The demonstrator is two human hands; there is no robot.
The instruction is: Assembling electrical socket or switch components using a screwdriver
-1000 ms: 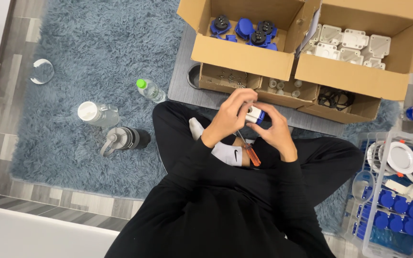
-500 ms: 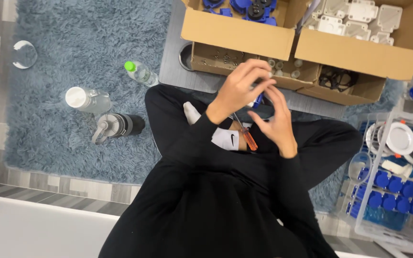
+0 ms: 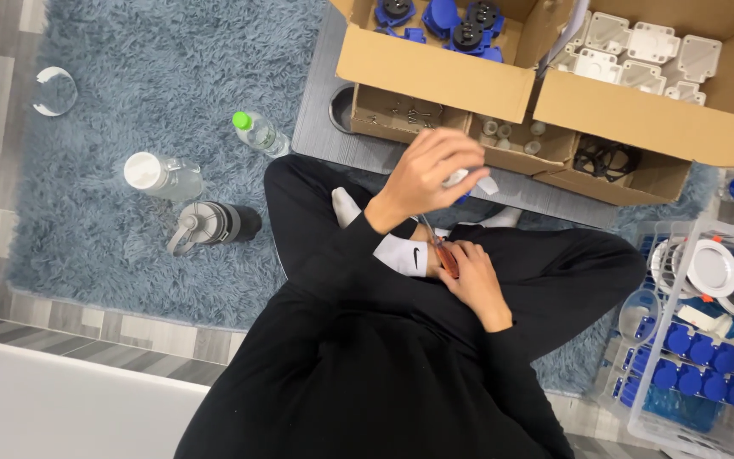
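Note:
I sit cross-legged on a blue shaggy rug (image 3: 129,102). My left hand (image 3: 425,170) is raised over my lap, fingers closed on a small white part with a bit of blue (image 3: 479,182). My right hand (image 3: 473,280) rests low on my lap and grips a screwdriver with an orange-red handle (image 3: 445,253), its thin shaft pointing up towards the left hand. The two hands are apart.
In front stand an open cardboard box of blue parts (image 3: 435,64) and one of white parts (image 3: 639,98), with smaller boxes below. A clear crate (image 3: 690,340) of blue and white pieces is at my right. Bottles (image 3: 163,174) and a dark flask (image 3: 214,223) lie at left.
The hands were together on the part in front of me. Now the right hand has dropped to my lap with the screwdriver, while the left keeps the part raised.

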